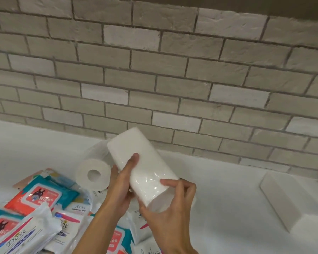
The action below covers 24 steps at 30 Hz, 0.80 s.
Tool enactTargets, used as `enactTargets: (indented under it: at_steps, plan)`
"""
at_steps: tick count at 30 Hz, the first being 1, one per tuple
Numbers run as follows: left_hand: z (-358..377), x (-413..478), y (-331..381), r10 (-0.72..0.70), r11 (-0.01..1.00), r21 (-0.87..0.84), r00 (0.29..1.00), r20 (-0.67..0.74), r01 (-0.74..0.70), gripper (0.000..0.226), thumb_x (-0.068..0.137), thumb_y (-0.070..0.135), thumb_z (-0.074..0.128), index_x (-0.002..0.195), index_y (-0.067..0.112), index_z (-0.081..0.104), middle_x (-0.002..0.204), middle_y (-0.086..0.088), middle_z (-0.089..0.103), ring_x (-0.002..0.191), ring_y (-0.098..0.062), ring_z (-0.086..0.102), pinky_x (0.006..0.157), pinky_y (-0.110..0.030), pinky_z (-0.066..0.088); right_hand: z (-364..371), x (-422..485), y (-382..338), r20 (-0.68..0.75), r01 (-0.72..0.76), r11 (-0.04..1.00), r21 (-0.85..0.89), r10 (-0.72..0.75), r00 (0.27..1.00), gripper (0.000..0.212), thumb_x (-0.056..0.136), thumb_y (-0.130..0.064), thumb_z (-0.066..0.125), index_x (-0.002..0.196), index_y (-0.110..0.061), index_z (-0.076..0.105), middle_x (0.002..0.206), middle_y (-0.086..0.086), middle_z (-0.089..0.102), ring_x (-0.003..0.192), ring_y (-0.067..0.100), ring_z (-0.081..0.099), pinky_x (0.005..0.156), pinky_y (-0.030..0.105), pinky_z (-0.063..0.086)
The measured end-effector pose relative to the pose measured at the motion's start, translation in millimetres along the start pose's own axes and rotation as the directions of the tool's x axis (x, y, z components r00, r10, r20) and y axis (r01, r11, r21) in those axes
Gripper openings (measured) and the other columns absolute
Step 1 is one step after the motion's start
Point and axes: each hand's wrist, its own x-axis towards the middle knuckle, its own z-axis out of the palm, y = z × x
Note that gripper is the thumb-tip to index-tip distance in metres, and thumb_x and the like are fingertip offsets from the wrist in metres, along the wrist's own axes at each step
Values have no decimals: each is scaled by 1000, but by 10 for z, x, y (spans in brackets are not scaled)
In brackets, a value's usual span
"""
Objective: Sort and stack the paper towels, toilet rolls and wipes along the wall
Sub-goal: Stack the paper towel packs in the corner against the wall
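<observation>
I hold a plastic-wrapped white paper towel roll (138, 162) tilted in the air above the white counter (228, 208), in front of the brick wall (173, 79). My left hand (121, 182) grips its left side, thumb on top. My right hand (171, 204) grips its lower end from the right. A toilet roll (94, 174) lies on its side just left of my left hand, its core hole facing me. Several wipes packs (42, 197), teal-and-red ones and white Dove ones (24, 233), are heaped at the lower left.
A white rectangular block (286, 197) lies on the counter at the right. A crumpled clear plastic wrapper (95, 151) sits behind the toilet roll. Bare counter runs along the wall to the right of my hands.
</observation>
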Motion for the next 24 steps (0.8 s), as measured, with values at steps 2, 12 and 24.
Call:
enactTargets:
  at_steps: [2,12,24]
  plan:
    - [-37,-14,2,30,999,-22,999,-21,-30,69,68,47,83,126,21,56,111,-13,73,99,-34,72,84,-52,58,-113,-34,-90,135,-38,999,37,33,990,78,52,-40,90,112,-43,40,118,-23,28,116,-13,36,80,-3,39]
    - [-181,-53,57,46,999,13,999,13,-46,66,64,35,84,123,23,57,108,-11,75,99,-34,71,88,-53,56,-458,770,658,-76,-602,770,213,627,775,14,90,-22,65,101,-17,57,96,0,64,80,17,60,66,21,46]
    - [-214,-124,0,17,992,125,999,48,-23,64,65,32,84,122,21,59,103,-9,76,92,-31,74,77,-44,59,-348,1090,1232,390,-930,364,-51,864,317,54,68,-44,80,110,-15,63,111,14,64,102,35,61,93,64,44]
